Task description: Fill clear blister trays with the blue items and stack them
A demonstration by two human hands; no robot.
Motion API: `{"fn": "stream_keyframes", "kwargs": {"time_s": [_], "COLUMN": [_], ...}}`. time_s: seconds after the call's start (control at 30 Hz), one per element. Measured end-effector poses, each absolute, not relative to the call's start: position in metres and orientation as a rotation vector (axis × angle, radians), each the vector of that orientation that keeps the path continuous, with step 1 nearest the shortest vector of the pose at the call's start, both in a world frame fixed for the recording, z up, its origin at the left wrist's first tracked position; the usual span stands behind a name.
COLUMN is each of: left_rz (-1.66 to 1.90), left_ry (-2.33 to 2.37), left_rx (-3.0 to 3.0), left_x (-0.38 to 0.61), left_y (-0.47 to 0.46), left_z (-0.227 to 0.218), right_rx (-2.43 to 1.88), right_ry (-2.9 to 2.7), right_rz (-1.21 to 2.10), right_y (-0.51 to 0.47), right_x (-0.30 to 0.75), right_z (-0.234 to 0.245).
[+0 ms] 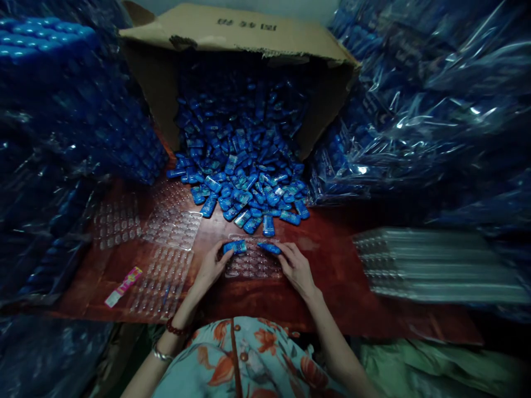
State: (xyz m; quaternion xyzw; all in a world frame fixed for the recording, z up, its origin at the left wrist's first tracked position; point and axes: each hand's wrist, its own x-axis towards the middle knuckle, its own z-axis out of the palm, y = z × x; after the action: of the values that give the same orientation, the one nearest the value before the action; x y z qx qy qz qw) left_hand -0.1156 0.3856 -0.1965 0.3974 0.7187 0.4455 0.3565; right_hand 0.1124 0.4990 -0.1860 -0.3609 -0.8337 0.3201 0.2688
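A clear plastic blister tray (254,264) lies on the red-brown table (332,265) right in front of me. My left hand (211,266) pinches a small blue packet (234,247) at the tray's upper left corner. At the upper right corner my right hand (295,268) presses another blue packet (269,249) onto the tray with its fingertips. Just beyond the tray spreads a heap of many blue packets (244,188), spilling from a tipped cardboard box (232,33).
Several empty clear trays (166,249) lie to the left, with a pink and white wrapper (123,286) near them. A stack of clear trays (435,265) sits at the right. Bagged blue goods (435,94) and filled stacked trays (62,94) wall in both sides.
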Motion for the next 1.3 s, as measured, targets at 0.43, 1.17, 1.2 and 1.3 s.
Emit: {"fn": "stream_keyframes", "kwargs": {"time_s": [0.43, 1.17, 1.2, 1.3], "left_rz": [1.076, 1.077, 1.069, 1.065], "left_ry": [1.916, 1.959, 1.960, 1.949], "left_rx": [1.146, 1.246, 1.241, 1.232], "left_x": [-0.110, -0.113, -0.113, -0.115], "left_y": [0.380, 0.379, 0.379, 0.379], "left_z": [-0.187, -0.190, -0.189, -0.187], "right_rx": [-0.840, -0.956, -0.946, -0.916], "right_ry": [-2.844, -2.658, -2.589, -2.554], "right_rz": [0.496, 0.870, 0.926, 0.966], "right_y": [0.522, 0.525, 0.527, 0.530], "right_x": [0.073, 0.069, 0.069, 0.067], "right_z": [-0.152, -0.155, -0.157, -0.158]}}
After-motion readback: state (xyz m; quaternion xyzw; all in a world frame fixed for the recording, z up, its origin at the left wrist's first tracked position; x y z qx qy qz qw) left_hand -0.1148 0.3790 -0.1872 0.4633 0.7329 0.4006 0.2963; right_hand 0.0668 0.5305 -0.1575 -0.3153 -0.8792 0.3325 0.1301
